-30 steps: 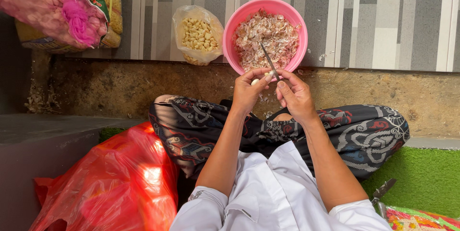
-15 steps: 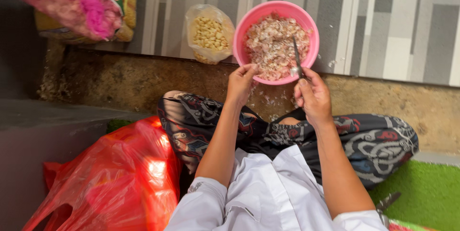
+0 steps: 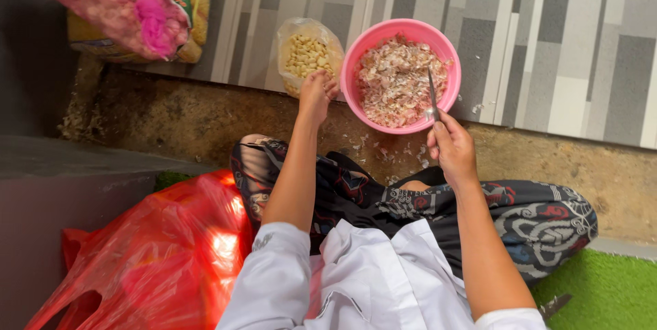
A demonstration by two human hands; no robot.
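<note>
At twelve o'clock from the seated person, a pink bowl point(image 3: 400, 73) of pale peelings is set on the tiled floor. A small knife point(image 3: 432, 96) is grasped in the right hand point(image 3: 452, 148), its blade raised over the bowl's rim. The left hand point(image 3: 316, 94) is stretched toward eleven o'clock, fingers loosely curled at a clear bag of peeled cloves point(image 3: 306, 55); whether anything is gripped cannot be told. A red plastic bag point(image 3: 150, 255) is seen at eight o'clock.

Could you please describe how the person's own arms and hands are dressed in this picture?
Both forearms are bare, and the left hand and right hand wear no gloves. No rings, watch or bracelet can be seen. White cloth sleeves cover the upper arms and end around the elbows; the left sleeve has a small dark mark near its hem, too small to make out.
</note>
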